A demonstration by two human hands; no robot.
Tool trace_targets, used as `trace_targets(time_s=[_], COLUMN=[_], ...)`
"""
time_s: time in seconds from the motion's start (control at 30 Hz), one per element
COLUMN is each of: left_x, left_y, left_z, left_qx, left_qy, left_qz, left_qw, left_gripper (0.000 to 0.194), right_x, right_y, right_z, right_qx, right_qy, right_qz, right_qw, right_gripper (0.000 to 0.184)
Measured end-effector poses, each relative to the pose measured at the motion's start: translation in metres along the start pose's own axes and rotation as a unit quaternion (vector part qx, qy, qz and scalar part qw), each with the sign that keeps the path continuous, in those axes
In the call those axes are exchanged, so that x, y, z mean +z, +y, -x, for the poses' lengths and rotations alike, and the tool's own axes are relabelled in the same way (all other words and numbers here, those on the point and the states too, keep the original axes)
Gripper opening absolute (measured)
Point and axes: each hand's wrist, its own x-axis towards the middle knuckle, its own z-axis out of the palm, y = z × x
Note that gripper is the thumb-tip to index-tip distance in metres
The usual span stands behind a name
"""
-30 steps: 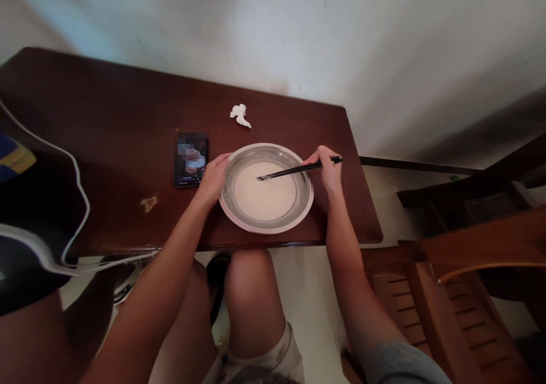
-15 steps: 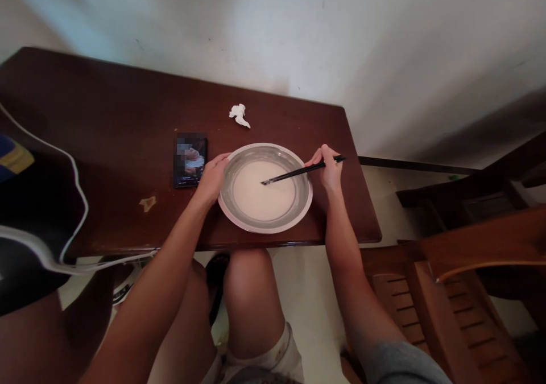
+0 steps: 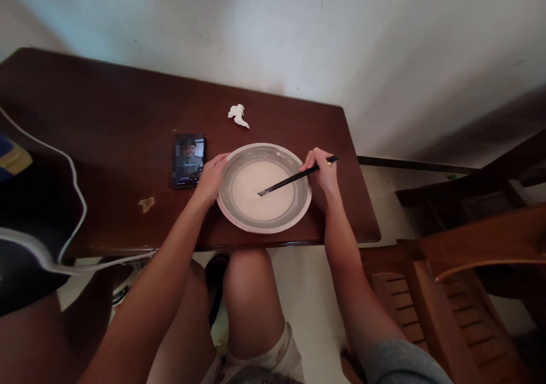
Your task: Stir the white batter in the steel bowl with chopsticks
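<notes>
A wide metal bowl (image 3: 265, 226) stands near the front edge of the dark wooden table. Pale, creamy liquid (image 3: 251, 188) covers its bottom. At the bowl's left rim, my left hand (image 3: 212, 177) grips the edge, its fingers partly hidden. Black chopsticks (image 3: 290, 180) are held in my right hand (image 3: 323, 168), beside the right rim. They slant down to the left, and their whitened tips are at the liquid near the middle of the bowl. Whether the tips dip below the surface I cannot tell.
Left of the bowl lies a phone (image 3: 188, 161) with its screen lit. Crumpled white tissue (image 3: 239, 115) rests behind the bowl on the table (image 3: 106, 116). White cables (image 3: 79, 190) hang at the left. A wooden chair (image 3: 464, 310) stands at the right, and a wall rises behind.
My right hand has shifted slightly left and down, and the chopstick tips have moved toward the near side of the bowl. My left hand stays on the rim. The phone's picture differs.
</notes>
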Motion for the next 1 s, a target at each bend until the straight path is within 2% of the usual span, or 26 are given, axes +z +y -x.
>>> trace_targets(time_s=[0.1,0.13,0.27,0.3,0.33,0.47,0.5,0.53,0.6,0.67,0.7,0.8,0.9,0.93,1.0], left_x=[-0.0001,0.0000,-0.0001,-0.0001,-0.0002,-0.0002,-0.0002,-0.0001,0.0000,-0.0001,-0.0003,-0.0008,-0.0011,-0.0011,-0.0010], left_y=[0.0016,0.0020,0.0013,0.0006,0.0000,-0.0011,-0.0007,-0.0002,0.0008,0.0010,0.0006,-0.0024,-0.0054,-0.0056,-0.0049], left_z=[0.0011,0.0013,0.0010,0.0007,0.0004,-0.0001,-0.0001,0.0001,0.0004,0.0005,0.0004,-0.0007,-0.0022,-0.0025,-0.0024], left_qx=[0.002,0.002,-0.004,-0.005,-0.006,-0.009,-0.008,-0.007,-0.005,-0.005,-0.005,-0.007,-0.005,-0.003,-0.004], left_qy=[0.004,0.003,0.007,0.007,0.004,0.004,0.006,0.009,0.007,0.005,0.006,0.006,0.002,0.003,0.005], left_qz=[-0.007,-0.009,-0.004,-0.001,0.003,0.010,0.005,0.000,-0.010,-0.013,-0.012,0.000,0.010,0.010,0.006], left_qw=[1.000,1.000,1.000,1.000,1.000,1.000,1.000,1.000,1.000,1.000,1.000,1.000,1.000,1.000,1.000], left_gripper=[0.026,0.027,0.027,0.028,0.028,0.029,0.029,0.028,0.028,0.028,0.028,0.030,0.030,0.029,0.027], right_x=[0.0030,0.0028,-0.0025,-0.0034,-0.0034,0.0012,0.0019,0.0017,-0.0008,-0.0042,-0.0052,-0.0035,0.0008,0.0012,-0.0002], right_y=[-0.0011,-0.0014,-0.0007,-0.0002,0.0002,0.0000,-0.0003,-0.0005,-0.0003,0.0008,0.0013,0.0011,-0.0013,-0.0020,-0.0021], right_z=[0.0008,0.0003,-0.0026,-0.0026,-0.0023,0.0003,0.0002,-0.0002,-0.0020,-0.0033,-0.0033,-0.0010,0.0008,0.0005,-0.0011], right_qx=[0.000,-0.004,-0.017,-0.017,-0.017,-0.003,0.000,0.000,-0.013,-0.028,-0.030,-0.015,0.005,0.006,-0.001], right_qy=[-0.052,-0.042,0.074,0.081,0.070,-0.045,-0.054,-0.046,0.012,0.064,0.069,0.001,-0.060,-0.054,-0.006], right_qz=[0.016,0.021,0.018,0.011,0.003,0.005,0.015,0.025,0.029,0.007,-0.009,-0.031,0.008,0.022,0.037], right_qw=[0.999,0.999,0.997,0.997,0.997,0.999,0.998,0.999,0.999,0.998,0.997,0.999,0.998,0.998,0.999], right_gripper=[0.047,0.046,0.054,0.056,0.057,0.049,0.047,0.046,0.048,0.051,0.052,0.051,0.047,0.046,0.048])
